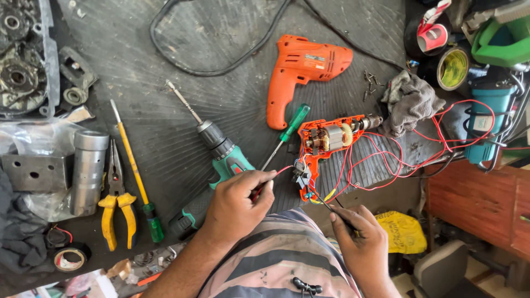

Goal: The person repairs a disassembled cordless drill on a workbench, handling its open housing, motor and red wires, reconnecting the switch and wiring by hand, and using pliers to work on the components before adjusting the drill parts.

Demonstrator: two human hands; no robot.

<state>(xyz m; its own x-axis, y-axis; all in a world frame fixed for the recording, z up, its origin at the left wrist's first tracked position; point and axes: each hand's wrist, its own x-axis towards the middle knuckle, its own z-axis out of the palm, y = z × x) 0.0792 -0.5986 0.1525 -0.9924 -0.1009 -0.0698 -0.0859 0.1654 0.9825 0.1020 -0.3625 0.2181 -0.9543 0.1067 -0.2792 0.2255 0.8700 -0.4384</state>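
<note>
Opened orange drill half (326, 140) lies motor-side up at the near edge of the bench (165, 49), so windings, switch and red wires (386, 160) are exposed to both hands. Left hand (237, 204): grip closed, pinching a red lead (279, 172) taut near the switch, presumably to steady it. Right hand (361, 237): grip closed around a thin dark probe (326, 204), tip angled up into the handle. The removed orange cover (301, 69) and green screwdriver (287, 135) are parked just beyond.
</note>
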